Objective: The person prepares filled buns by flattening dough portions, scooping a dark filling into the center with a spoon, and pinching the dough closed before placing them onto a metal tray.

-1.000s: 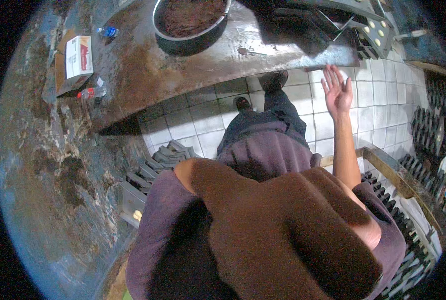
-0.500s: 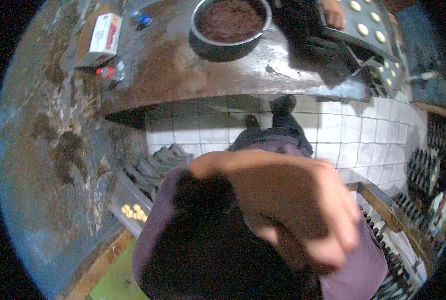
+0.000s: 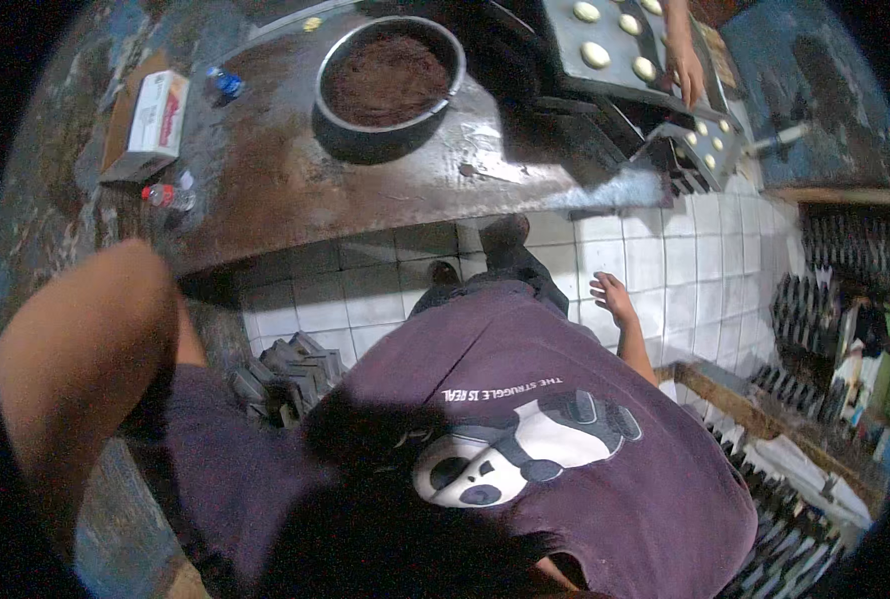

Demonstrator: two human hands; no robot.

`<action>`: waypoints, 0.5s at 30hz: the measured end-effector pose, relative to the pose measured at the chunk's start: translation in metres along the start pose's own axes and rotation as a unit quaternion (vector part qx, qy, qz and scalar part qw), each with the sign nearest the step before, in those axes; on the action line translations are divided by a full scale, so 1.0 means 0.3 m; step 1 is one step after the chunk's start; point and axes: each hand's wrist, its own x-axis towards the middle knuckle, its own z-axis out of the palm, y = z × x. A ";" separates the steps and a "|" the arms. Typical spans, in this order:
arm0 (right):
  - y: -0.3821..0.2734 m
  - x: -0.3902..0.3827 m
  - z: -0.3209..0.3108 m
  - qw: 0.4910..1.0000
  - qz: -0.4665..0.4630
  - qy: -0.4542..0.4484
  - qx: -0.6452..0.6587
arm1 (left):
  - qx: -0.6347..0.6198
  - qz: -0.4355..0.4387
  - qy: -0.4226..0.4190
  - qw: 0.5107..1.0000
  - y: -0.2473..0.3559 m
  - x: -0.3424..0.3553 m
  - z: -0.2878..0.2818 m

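Worktable [image 3: 255, 175] with bowl [image 3: 390, 129] and carton [image 3: 153, 122] stands beyond the empty, loosely spread right hand [image 3: 613, 295]; left hand, I cannot tell.

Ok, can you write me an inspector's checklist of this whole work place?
Surface: work table, stained brown, shiny in patches.
Job's things: round bowl of brown mixture; tray with pale dough pieces.
Clutter: carton, blue bottle, red-and-clear bottle.
Hands: right hand open, empty; left hand out of view; another person's hand at the tray's edge.
Cables: nothing seen.
Surroundings: white tiled floor, dark ridged stacks toward the right.
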 end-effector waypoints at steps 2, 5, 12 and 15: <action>-0.002 0.057 0.011 1.000 0.005 -0.010 0.009 | -0.007 -0.018 -0.043 0.999 0.005 0.063 -0.002; -0.020 0.071 0.060 0.999 -0.010 -0.045 0.006 | -0.018 -0.036 -0.068 0.997 0.005 0.082 -0.014; 0.360 0.201 0.068 0.993 -0.060 -0.102 0.021 | -0.006 -0.033 -0.118 0.992 0.012 0.104 -0.035; 0.467 0.087 0.039 0.986 -0.101 -0.135 -0.011 | 0.014 -0.012 -0.114 0.993 0.016 0.099 -0.034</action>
